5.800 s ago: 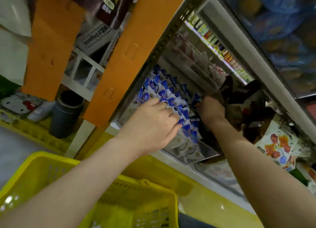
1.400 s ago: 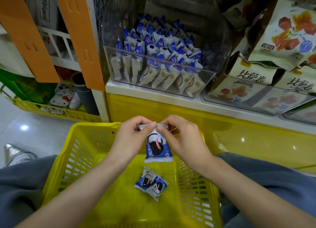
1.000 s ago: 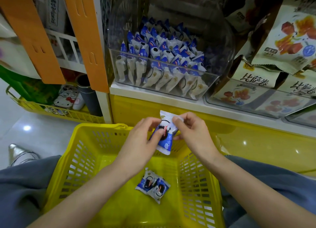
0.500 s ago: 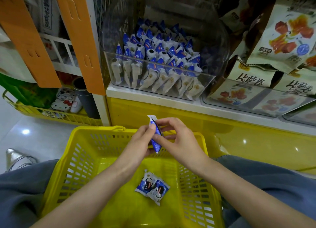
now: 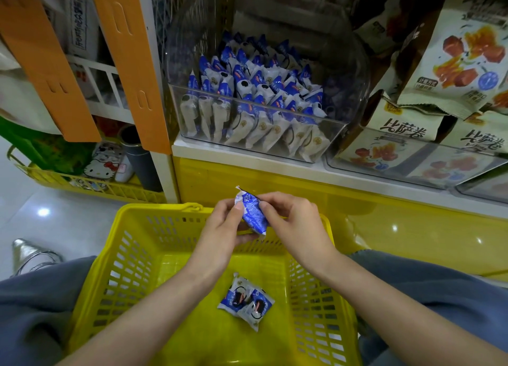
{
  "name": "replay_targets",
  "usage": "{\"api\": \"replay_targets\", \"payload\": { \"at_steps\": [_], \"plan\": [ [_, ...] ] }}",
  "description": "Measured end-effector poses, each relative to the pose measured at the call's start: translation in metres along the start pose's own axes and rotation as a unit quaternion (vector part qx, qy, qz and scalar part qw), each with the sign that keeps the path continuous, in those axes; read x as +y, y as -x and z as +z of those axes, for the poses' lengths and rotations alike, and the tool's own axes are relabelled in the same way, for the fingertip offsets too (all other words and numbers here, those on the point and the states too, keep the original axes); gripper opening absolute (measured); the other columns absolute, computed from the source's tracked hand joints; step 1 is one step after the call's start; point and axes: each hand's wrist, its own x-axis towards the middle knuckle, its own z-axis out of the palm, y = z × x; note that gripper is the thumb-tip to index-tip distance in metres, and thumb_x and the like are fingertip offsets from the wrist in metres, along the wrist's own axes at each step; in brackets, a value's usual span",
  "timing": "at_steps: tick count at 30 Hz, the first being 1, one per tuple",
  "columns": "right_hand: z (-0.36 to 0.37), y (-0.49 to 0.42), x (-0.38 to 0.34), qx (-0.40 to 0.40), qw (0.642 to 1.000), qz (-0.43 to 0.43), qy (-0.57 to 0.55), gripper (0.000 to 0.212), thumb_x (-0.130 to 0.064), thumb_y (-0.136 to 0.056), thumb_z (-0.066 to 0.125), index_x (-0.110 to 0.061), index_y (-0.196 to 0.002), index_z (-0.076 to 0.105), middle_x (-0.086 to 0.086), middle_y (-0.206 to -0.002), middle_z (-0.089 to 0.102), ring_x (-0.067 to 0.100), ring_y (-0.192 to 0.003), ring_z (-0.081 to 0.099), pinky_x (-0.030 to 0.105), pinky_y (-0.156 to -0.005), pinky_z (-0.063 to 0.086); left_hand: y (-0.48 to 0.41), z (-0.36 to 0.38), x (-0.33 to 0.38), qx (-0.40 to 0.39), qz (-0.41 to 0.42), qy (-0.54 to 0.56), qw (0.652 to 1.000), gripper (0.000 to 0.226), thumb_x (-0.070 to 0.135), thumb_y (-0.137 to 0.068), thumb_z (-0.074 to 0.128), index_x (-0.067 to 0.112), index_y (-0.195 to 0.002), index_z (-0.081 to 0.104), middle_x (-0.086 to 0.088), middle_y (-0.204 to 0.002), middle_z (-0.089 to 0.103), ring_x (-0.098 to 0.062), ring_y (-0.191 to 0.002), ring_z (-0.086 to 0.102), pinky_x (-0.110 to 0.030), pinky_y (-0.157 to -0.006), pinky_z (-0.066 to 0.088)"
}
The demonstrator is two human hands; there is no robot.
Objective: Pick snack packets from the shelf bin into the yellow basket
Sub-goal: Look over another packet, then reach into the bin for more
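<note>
Head view: packet [image 5: 254, 216] turned broadside (basket [image 5: 154, 209] unchanged).

This is a shop. A clear shelf bin [image 5: 349, 77] brims with wrapped snack packets [image 5: 255, 91], bagged snacks [image 5: 461, 58] crowd the next bin, and a yellow basket [image 5: 137, 255] sits below.

Glossy plastic basket [image 5: 143, 244], clear bin [image 5: 258, 145]

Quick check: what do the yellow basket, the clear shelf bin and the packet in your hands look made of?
Yellow basket: moulded plastic, probably rigid; slotted lattice walls, slight sheen.
Shelf bin: clear hard plastic, likely acrylic; packets show through its glossy wall.
Held snack packet: thin plastic film, blue and white print, crimped end.
</note>
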Motion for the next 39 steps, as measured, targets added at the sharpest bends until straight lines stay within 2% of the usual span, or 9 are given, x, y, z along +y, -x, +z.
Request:
{"api": "replay_targets", "payload": {
  "at_steps": [4,14,19,22,25,28,31,35,39],
  "plan": [
    [-0.003,0.003,0.000,-0.012,0.999,-0.033,0.038,0.021,-0.016,-0.091,0.056,-0.021,-0.105,0.070,-0.014,-0.094,0.070,-0.008,-0.090,0.060,0.002,-0.071,0.042,0.002,-0.001,0.000,-0.023,-0.003,-0.043,0.999,0.027,0.020,-0.092,0.050,0.009,-0.117,0.050,-0.007,-0.108,0.064,-0.011,-0.091,0.064,-0.030,-0.079,0.056],
    [-0.005,0.005,-0.005,-0.012,0.998,-0.049,0.043,0.021,-0.016,-0.090,0.056,-0.021,-0.105,0.071,-0.013,-0.095,0.071,-0.008,-0.088,0.062,0.007,-0.074,0.047,-0.002,-0.004,-0.002,0.007,-0.001,-0.124,0.992,0.018,0.016,-0.089,0.057,0.017,-0.107,0.054,-0.007,-0.100,0.068,-0.018,-0.090,0.067,-0.037,-0.081,0.056],
    [-0.004,0.000,-0.005,-0.030,1.000,-0.004,-0.002,0.019,-0.027,-0.094,0.052,-0.022,-0.103,0.068,-0.008,-0.095,0.071,0.002,-0.087,0.065,0.029,-0.080,0.053,-0.005,-0.009,-0.001,-0.003,-0.065,0.040,0.997,0.039,0.020,-0.087,0.060,0.006,-0.122,0.048,-0.009,-0.099,0.071,-0.017,-0.088,0.070,-0.024,-0.066,0.056],
    [-0.004,0.001,-0.005,-0.128,0.988,-0.003,-0.085,0.029,-0.036,-0.090,0.052,-0.024,-0.117,0.056,-0.009,-0.112,0.064,-0.001,-0.105,0.058,0.021,-0.090,0.048,-0.007,-0.016,0.004,0.005,-0.080,0.126,0.989,0.045,0.024,-0.085,0.061,0.001,-0.122,0.050,-0.014,-0.103,0.070,-0.023,-0.092,0.069,-0.026,-0.068,0.058],
    [0.001,0.008,-0.001,-0.144,0.987,-0.063,0.037,0.048,-0.043,-0.084,0.061,-0.026,-0.128,0.047,-0.013,-0.123,0.057,-0.003,-0.112,0.051,0.017,-0.094,0.044,-0.008,-0.017,0.007,0.003,-0.105,0.162,0.981,0.045,0.027,-0.085,0.059,-0.003,-0.119,0.052,-0.016,-0.099,0.071,-0.023,-0.087,0.070,-0.026,-0.067,0.059],
    [0.000,0.006,0.000,-0.070,0.992,-0.092,0.055,0.034,-0.028,-0.088,0.061,-0.025,-0.120,0.054,-0.014,-0.109,0.062,-0.003,-0.099,0.056,0.014,-0.083,0.046,-0.005,-0.015,0.005,-0.020,-0.118,0.144,0.982,0.045,0.034,-0.086,0.055,0.001,-0.116,0.056,-0.014,-0.099,0.071,-0.022,-0.087,0.070,-0.027,-0.063,0.057],
    [-0.006,-0.002,-0.001,-0.014,0.999,-0.041,0.026,0.019,-0.029,-0.091,0.056,-0.026,-0.109,0.059,-0.014,-0.086,0.064,0.005,-0.078,0.059,0.024,-0.067,0.049,-0.004,-0.016,0.001,0.034,-0.070,-0.018,0.997,0.047,0.044,-0.086,0.052,0.015,-0.123,0.049,0.000,-0.111,0.062,-0.011,-0.097,0.062,-0.028,-0.077,0.051],
    [-0.015,-0.010,-0.003,-0.059,0.998,0.008,0.017,0.019,-0.031,-0.095,0.048,-0.019,-0.095,0.063,-0.005,-0.077,0.063,0.011,-0.068,0.058,0.037,-0.068,0.049,-0.002,-0.019,0.007,0.029,0.014,-0.107,0.994,0.030,0.039,-0.085,0.056,0.027,-0.113,0.054,0.008,-0.109,0.062,-0.001,-0.098,0.059,-0.021,-0.081,0.046],
    [-0.020,-0.013,-0.004,-0.096,0.995,0.005,0.030,0.037,-0.034,-0.096,0.043,-0.016,-0.067,0.057,-0.005,-0.054,0.054,0.002,-0.051,0.049,0.029,-0.055,0.042,-0.001,-0.016,0.015,-0.047,0.008,-0.123,0.991,0.023,0.022,-0.086,0.060,0.016,-0.108,0.061,-0.005,-0.097,0.070,-0.004,-0.082,0.067,-0.013,-0.069,0.049]
  ]
}}
